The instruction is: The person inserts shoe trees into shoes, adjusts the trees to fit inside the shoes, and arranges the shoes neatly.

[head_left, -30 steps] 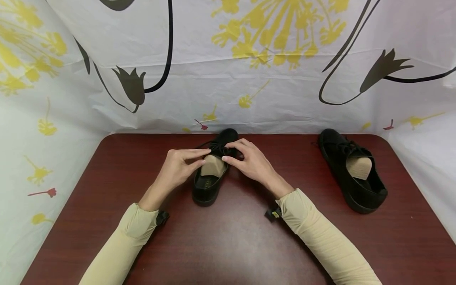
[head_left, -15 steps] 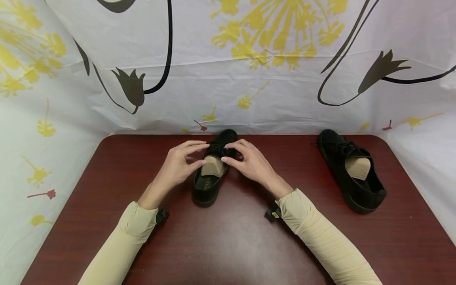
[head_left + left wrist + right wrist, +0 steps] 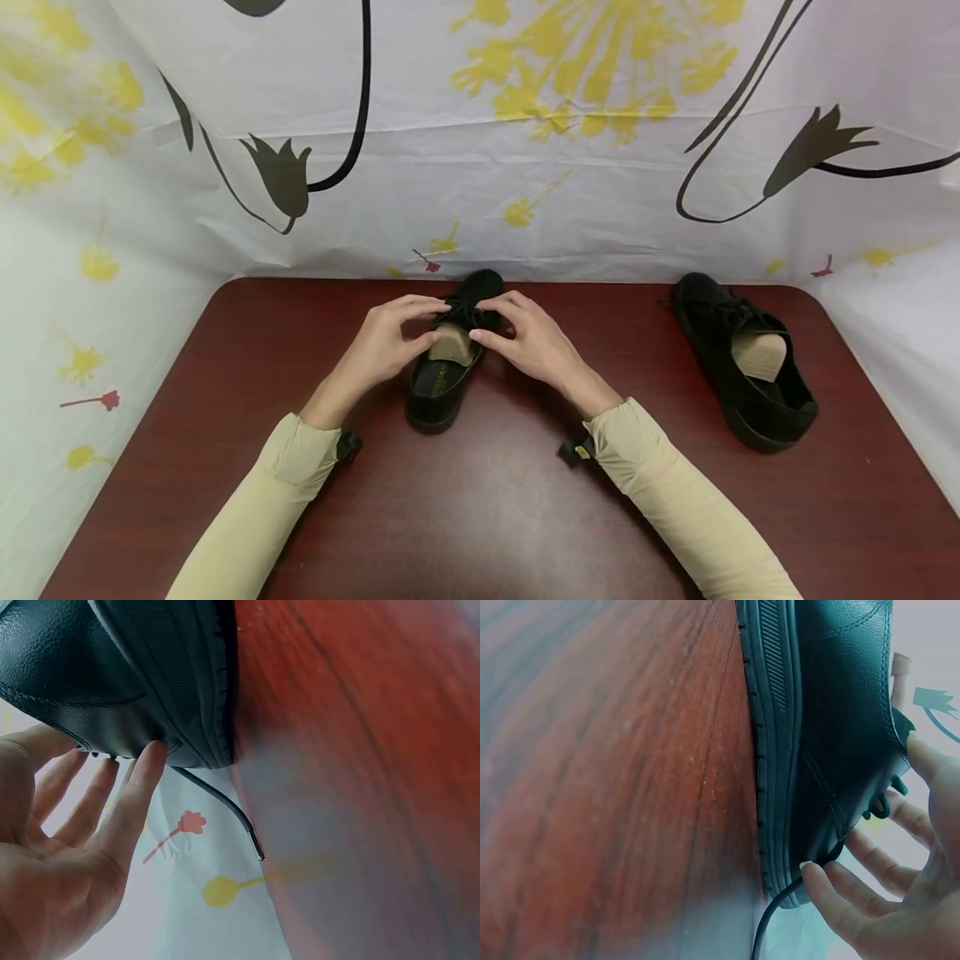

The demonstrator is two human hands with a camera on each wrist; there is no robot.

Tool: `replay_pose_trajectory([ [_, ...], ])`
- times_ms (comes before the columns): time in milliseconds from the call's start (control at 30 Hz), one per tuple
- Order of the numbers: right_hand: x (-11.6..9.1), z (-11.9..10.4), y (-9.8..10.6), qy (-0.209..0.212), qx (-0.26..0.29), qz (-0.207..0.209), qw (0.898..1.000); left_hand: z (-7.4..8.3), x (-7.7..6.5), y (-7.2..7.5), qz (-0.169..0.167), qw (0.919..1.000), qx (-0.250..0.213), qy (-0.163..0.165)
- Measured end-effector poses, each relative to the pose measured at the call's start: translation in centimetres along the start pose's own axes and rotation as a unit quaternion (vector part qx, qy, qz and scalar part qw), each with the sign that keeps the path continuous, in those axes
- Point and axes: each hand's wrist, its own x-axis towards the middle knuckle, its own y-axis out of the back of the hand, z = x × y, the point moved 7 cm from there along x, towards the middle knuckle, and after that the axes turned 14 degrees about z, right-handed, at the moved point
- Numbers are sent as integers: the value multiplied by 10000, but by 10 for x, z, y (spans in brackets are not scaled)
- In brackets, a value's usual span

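Note:
A black lace-up shoe lies at the table's far side, toe toward the backdrop, with a tan insert inside. My left hand is at its left side, fingers gently bent by the laces and thumb over the insert. In the left wrist view, fingertips touch the upper beside a hanging lace. My right hand is opposite, fingers spread. The right wrist view shows its thumb at the opening's edge and its lowest finger against the upper, near another loose lace.
A second black shoe with a tan insert stands at the right on the dark red table. Behind the table rises a white patterned cloth, close to the toes of both shoes. A black device sits on the right wrist.
My left hand's fingers have lifted from the insert's front edge, spread and shifted slightly right over the laces. The right hand and both shoes have stayed about where they were.

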Motion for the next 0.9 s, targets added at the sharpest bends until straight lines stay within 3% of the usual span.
replay_pose_trajectory([
  [167,0,1,2,-38,38,19,10000,-1,2,-4,-207,9997,-123,103],
  [433,-1,0,0,7,128,-26,9999,-7,-4,-11,-1105,9930,-259,337],
  [533,-2,0,0,-14,113,-79,9999,-8,-4,-14,-1300,9901,-329,409],
  [900,-4,1,1,-78,128,-119,9998,-10,-3,-14,-1038,9921,-436,547],
])
